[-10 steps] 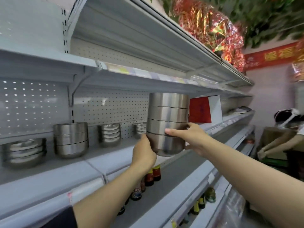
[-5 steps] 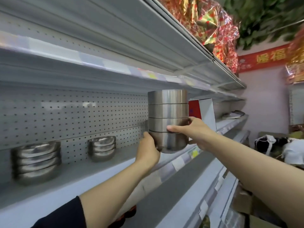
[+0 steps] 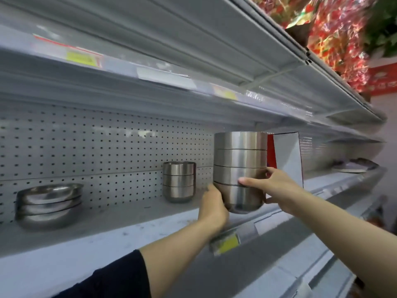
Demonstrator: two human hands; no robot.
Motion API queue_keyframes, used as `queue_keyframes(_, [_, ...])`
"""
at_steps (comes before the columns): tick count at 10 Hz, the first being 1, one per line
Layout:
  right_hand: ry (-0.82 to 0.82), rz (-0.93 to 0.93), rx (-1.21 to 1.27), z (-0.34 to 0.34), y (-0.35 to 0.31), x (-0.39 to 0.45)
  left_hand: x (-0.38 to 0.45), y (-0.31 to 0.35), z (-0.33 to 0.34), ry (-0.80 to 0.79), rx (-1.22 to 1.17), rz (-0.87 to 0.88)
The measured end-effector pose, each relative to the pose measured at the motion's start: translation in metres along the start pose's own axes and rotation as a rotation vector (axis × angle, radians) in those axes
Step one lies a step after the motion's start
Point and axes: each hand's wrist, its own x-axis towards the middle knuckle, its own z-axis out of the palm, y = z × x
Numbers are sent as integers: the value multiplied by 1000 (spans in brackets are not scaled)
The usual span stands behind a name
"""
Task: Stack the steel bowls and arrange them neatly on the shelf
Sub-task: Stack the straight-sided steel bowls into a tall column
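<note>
1. Done: four steel bowls nested into one stack (image 3: pixel 240 172), upright, held over the shelf (image 3: pixel 120 224) front edge, not yet set down.
2. Grip: left hand (image 3: pixel 212 206) wraps the bottom bowl; right hand (image 3: pixel 277 189) clasps the other side w/ thumb across the front.
3. Already shelved: small stack (image 3: pixel 179 181) at the back, wide bowls (image 3: pixel 49 203) further left.
4. Left, prob.: lower the stack beside them, line up.

both hands (image 3: pixel 212 203) (image 3: pixel 277 188) gripping, arms raised

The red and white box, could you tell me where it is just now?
In the head view the red and white box stands on the shelf right of centre, just behind the held stack of steel bowls, above the right hand.
</note>
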Motion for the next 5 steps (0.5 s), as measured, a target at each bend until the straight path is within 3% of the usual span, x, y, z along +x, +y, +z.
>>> queue_keyframes(1, [-29,-2,27,-28,22,42,30,13,39,-17,201,58])
queue_keyframes(5, [-131,-27,137,-26,87,193,147,-14,99,41,264,-29])
